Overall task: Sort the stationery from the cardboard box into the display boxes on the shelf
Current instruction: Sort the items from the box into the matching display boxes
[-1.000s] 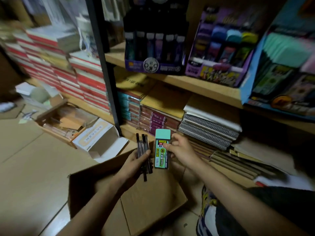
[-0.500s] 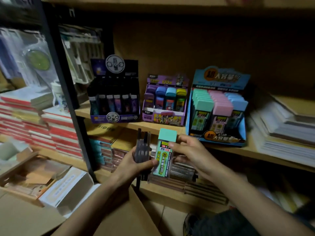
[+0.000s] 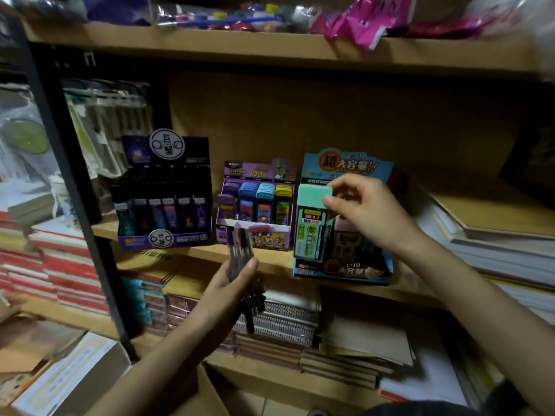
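Left of the left hand (image 3: pixel 231 285), a black post (image 3: pixel 75 211) crossed stacked red-edged books (image 3: pixel 69 274). Above that hand, on the wooden shelf (image 3: pixel 271 261), stood a black display box (image 3: pixel 163 193) and a purple display box (image 3: pixel 255 205). The hand gripped a bundle of dark pens (image 3: pixel 240 259) (details blurred). The right hand (image 3: pixel 369 211) pinched the mint-green lead case (image 3: pixel 310 226) by its cap, upright at the left side of the blue display box (image 3: pixel 345 270), with spiral notebooks (image 3: pixel 285 322) below.

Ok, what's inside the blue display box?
The blue display box holds a mint-capped lead case at front left, pinched by the right hand, and a pink-capped case beside it. The hand covers the rows behind.
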### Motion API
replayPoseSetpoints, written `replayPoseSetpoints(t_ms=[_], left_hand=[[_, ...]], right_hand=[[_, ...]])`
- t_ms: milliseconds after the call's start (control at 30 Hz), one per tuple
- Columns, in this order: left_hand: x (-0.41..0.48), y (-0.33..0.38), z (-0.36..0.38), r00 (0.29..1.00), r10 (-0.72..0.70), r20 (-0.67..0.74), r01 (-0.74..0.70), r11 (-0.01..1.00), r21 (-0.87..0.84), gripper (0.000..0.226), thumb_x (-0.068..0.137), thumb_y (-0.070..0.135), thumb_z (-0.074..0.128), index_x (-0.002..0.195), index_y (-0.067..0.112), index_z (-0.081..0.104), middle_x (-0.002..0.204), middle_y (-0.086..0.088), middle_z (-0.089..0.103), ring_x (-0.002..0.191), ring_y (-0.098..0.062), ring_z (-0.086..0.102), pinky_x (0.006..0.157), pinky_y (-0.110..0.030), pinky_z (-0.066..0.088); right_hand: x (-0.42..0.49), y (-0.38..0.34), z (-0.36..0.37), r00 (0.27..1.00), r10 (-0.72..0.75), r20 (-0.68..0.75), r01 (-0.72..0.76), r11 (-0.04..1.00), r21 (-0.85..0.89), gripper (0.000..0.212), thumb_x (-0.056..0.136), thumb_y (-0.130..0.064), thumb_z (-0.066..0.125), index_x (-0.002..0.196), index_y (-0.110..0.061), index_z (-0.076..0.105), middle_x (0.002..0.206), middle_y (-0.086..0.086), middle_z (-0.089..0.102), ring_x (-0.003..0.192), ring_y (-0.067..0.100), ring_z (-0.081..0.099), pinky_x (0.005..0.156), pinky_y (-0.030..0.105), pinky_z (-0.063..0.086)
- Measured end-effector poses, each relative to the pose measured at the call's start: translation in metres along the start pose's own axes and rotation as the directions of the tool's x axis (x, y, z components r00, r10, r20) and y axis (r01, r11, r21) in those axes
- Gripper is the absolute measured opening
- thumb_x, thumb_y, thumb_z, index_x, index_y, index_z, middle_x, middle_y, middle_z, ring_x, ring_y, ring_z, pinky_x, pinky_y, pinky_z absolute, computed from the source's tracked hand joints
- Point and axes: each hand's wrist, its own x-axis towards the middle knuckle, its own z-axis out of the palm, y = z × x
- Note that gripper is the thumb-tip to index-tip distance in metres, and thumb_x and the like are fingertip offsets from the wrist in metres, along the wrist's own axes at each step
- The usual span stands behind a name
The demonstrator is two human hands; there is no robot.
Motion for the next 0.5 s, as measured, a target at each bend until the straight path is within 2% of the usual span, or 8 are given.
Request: replayPoseSetpoints(t_ms=[100,267,400,500], left_hand=[[0.0,-0.006,-0.004,0.998,-0.064,0.014,0.065,0.996,-0.058,0.026,0.092,0.021,0.052,0.116,0.01,0.053,0.091,-0.007,0.067,0.081,-0.02,0.062,0.073,-0.035,0.05],[-0.001,-0.014,-0.01,0.998,-0.055,0.016,0.056,0.994,-0.099,0.025,0.089,0.016,0.052,0.113,0.006,0.053,0.079,-0.003,0.07,0.071,-0.017,0.062,0.065,-0.032,0.05],[-0.002,-0.014,-0.01,1.0,-0.029,-0.002,0.029,0.996,-0.079,0.032,0.081,0.019,0.057,0.111,0.007,0.054,0.082,-0.004,0.069,0.073,-0.017,0.062,0.069,-0.035,0.047],[-0.002,-0.013,-0.01,1.0,-0.013,0.003,0.013,0.999,-0.038,0.036,0.077,0.023,0.06,0.11,0.01,0.057,0.081,-0.002,0.071,0.073,-0.015,0.064,0.072,-0.035,0.047]], right_hand=[[0.003,0.005,0.001,0.997,-0.079,-0.005,0.077,0.982,-0.174,0.008,0.088,-0.021,0.063,0.096,-0.022,0.063,0.091,-0.002,0.066,0.084,0.015,0.064,0.073,0.034,0.054],[0.0,0.021,0.008,0.99,-0.13,0.044,0.137,0.951,-0.276,0.013,0.089,-0.023,0.062,0.101,-0.019,0.063,0.09,-0.009,0.06,0.086,0.009,0.055,0.069,0.014,0.039],[0.0,0.026,0.009,0.992,-0.122,0.044,0.129,0.965,-0.229,0.011,0.087,-0.022,0.065,0.098,-0.019,0.065,0.085,-0.01,0.061,0.082,0.008,0.059,0.07,0.018,0.04],[-0.004,0.029,0.015,0.993,-0.116,0.027,0.119,0.966,-0.231,0.017,0.088,-0.021,0.064,0.105,-0.018,0.064,0.089,-0.005,0.062,0.088,0.014,0.06,0.076,0.026,0.045]])
